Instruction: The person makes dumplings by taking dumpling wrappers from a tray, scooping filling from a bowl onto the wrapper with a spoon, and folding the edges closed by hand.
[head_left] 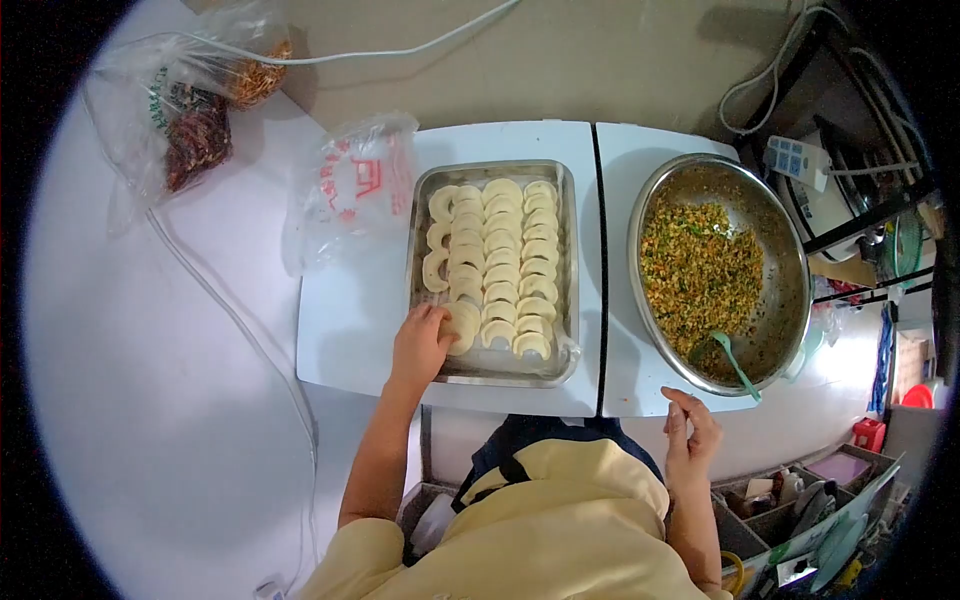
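My left hand (422, 342) reaches over the near left part of a metal tray (490, 379). Its fingers are closed at the edge of a round dumpling wrapper (463, 328); the fingertips are partly hidden. Rows of folded dumplings (501, 240) fill much of the tray, with thin clear plastic showing at its near right corner. My right hand (693, 432) hangs in front of the table's near edge, its fingers apart and bent, holding nothing. Beyond it stands a large metal bowl (790, 250) of chopped filling (700, 270), with a pale green spoon (737, 366) leaning on the near rim.
A clear plastic bag with red print (355, 190) lies left of the tray. Farther left are bags of dried food (197, 135) and a white cable (235, 315). A power strip (798, 162) sits at right, above crowded storage bins (790, 500). A dark gap (599, 270) divides the white tabletop.
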